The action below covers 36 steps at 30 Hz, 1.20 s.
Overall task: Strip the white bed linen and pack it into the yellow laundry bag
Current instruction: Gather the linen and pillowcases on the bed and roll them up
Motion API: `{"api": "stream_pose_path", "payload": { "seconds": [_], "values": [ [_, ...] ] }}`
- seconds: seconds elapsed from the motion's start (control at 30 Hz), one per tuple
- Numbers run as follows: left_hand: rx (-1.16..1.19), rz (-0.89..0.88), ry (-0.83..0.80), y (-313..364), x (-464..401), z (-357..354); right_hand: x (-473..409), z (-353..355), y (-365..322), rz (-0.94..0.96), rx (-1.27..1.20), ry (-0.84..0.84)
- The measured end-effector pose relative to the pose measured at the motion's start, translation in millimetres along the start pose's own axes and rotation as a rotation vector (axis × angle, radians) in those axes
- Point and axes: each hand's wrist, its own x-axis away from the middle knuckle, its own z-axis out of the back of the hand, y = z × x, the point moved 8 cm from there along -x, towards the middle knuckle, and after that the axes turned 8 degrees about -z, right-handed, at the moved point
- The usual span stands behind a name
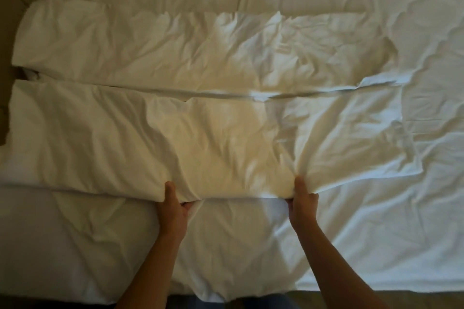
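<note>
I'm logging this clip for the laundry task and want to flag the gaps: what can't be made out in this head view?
- Fingers of the left hand and right hand: tucked under the folded white linen, only thumbs show.
- Yellow laundry bag: nowhere in the head view.
- Dark gap at the linen's left end: too shadowed to tell what is inside.
- Bed's near edge: cut off by the bottom border.

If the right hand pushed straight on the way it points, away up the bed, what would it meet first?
The right hand already grips the near folded band of linen; beyond lies only more white linen, probably the farther folded band.
</note>
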Motion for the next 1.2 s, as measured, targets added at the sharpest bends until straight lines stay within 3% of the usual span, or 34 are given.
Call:
{"api": "stream_pose_path", "payload": {
  "seconds": [0.13, 0.3, 0.57, 0.8, 1.0, 1.2],
  "values": [
    [-0.078, -0.045, 0.025, -9, 27, 26, 12, 30, 15, 0.032, 0.014, -0.04],
    [-0.031, 0.113, 0.03, -45, 60, 27, 12, 41, 28, -0.053, 0.074, -0.085],
    [-0.026, 0.291, -0.252, -120, 117, -66, 0, 68, 17, -0.19, -0.125, -0.058],
    [-0.09, 0.244, -0.135, -139, 113, -69, -27, 90, -6, -0.169, -0.053, -0.031],
    [-0.091, 0.222, -0.089, -134, 116, -66, -20, 91, -1, -0.148, -0.002, 0.09],
    [0.182, 0.15, -0.012, -97, 101, -45, 14, 57, 29, -0.376, -0.039, -0.133]
  ]
}}
